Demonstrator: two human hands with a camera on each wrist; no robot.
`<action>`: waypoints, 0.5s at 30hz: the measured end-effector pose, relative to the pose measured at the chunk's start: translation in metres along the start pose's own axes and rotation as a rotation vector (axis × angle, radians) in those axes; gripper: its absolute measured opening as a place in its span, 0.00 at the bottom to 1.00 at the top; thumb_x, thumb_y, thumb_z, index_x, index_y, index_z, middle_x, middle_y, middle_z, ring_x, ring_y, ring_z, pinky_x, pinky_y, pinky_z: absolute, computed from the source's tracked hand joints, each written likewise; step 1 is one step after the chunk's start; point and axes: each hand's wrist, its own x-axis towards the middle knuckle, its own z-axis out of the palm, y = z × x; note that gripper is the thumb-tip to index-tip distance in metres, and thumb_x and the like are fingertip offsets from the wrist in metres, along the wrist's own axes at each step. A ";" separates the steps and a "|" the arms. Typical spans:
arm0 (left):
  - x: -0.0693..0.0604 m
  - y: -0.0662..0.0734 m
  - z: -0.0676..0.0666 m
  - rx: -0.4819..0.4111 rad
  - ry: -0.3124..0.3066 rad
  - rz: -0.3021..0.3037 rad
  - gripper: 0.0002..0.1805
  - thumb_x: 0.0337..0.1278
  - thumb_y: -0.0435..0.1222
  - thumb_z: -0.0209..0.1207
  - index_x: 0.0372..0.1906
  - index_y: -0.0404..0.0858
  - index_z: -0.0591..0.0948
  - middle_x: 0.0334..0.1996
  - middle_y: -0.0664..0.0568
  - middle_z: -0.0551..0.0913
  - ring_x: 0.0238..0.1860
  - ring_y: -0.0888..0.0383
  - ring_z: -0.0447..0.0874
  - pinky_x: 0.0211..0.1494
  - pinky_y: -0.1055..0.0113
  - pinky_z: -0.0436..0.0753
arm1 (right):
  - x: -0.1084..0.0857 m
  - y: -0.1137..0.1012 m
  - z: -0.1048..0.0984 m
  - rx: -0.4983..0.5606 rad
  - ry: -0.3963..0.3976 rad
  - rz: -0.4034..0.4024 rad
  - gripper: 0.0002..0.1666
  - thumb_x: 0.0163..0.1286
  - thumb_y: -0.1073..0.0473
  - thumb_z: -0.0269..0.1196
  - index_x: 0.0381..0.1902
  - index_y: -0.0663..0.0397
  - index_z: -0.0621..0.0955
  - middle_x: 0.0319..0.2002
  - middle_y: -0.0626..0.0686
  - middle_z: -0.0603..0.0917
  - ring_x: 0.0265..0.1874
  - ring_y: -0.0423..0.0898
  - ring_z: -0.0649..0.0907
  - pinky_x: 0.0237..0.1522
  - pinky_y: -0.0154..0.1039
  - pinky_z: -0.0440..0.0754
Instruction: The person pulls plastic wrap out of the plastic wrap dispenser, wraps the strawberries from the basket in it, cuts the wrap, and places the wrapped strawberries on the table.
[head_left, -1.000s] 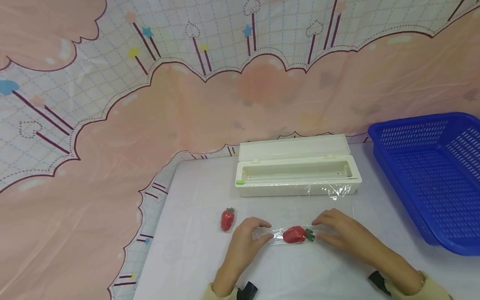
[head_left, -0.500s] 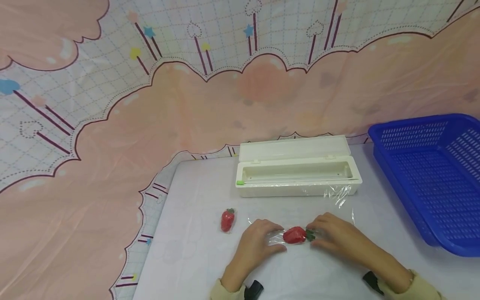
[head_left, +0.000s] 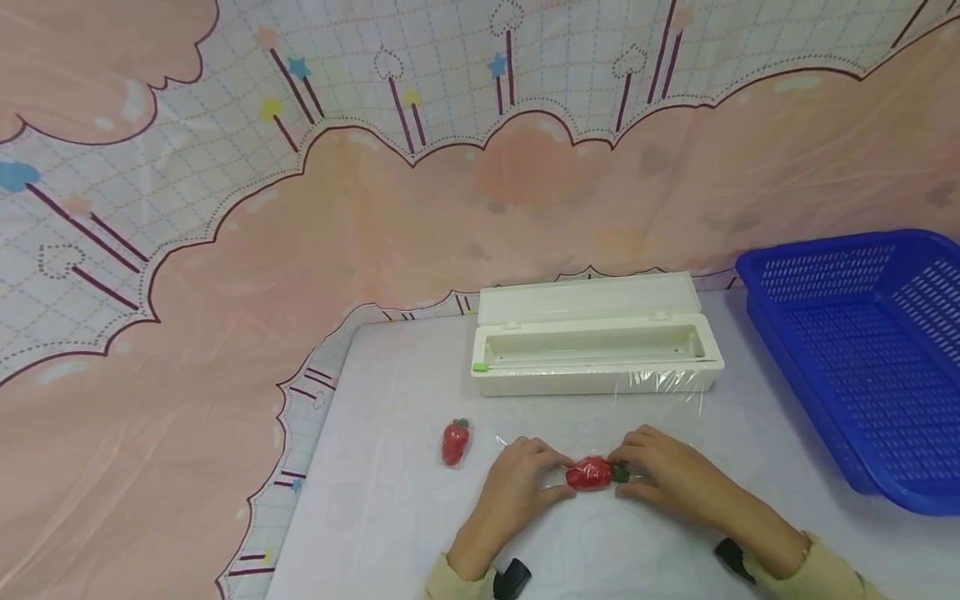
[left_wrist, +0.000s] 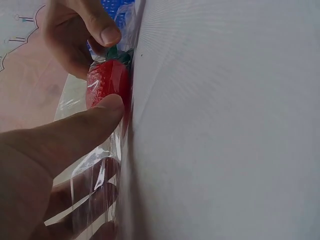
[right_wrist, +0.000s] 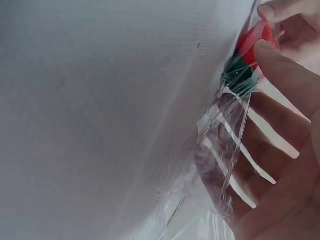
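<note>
A red strawberry (head_left: 589,473) with green leaves lies on the white table, wrapped in clear cling film (left_wrist: 95,180). My left hand (head_left: 517,483) holds its red tip end between thumb and fingers, the thumb lying on the film. At the leafy end my right hand (head_left: 671,467) grips it, its thumb (right_wrist: 267,52) on the strawberry near the leaves. Loose film trails over the fingers of both hands in the wrist views. A second wrapped strawberry (head_left: 454,442) lies to the left of my left hand, apart from it.
Behind the hands stands a white cling film box (head_left: 592,382) with its lid raised and film hanging over its front. A blue plastic basket (head_left: 802,400) is at the right. A patterned cloth (head_left: 420,225) covers the back.
Both hands have moved inward along the film, from beside the strawberry to its two ends. The strawberry has hardly shifted, and the loose film at its sides is now gathered under the hands.
</note>
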 end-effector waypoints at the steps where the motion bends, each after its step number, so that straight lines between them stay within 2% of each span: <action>1: 0.001 0.000 0.000 0.002 0.002 -0.002 0.16 0.46 0.48 0.74 0.43 0.52 0.89 0.37 0.64 0.85 0.42 0.66 0.77 0.47 0.73 0.76 | 0.001 0.000 0.001 -0.003 0.003 -0.003 0.14 0.56 0.51 0.75 0.40 0.46 0.86 0.36 0.38 0.81 0.38 0.36 0.76 0.39 0.37 0.81; 9: 0.006 -0.001 0.001 0.008 -0.013 -0.010 0.14 0.50 0.49 0.71 0.43 0.51 0.90 0.35 0.63 0.84 0.41 0.65 0.78 0.44 0.73 0.77 | 0.009 0.001 0.003 -0.031 0.017 -0.017 0.10 0.55 0.53 0.75 0.33 0.46 0.86 0.32 0.38 0.80 0.34 0.37 0.75 0.36 0.37 0.79; 15: 0.009 -0.001 0.002 -0.015 -0.005 -0.033 0.14 0.52 0.49 0.70 0.43 0.50 0.90 0.36 0.61 0.85 0.40 0.64 0.79 0.43 0.73 0.77 | 0.011 0.005 0.002 0.014 0.002 0.002 0.05 0.60 0.53 0.71 0.32 0.45 0.87 0.31 0.37 0.80 0.35 0.36 0.76 0.37 0.37 0.79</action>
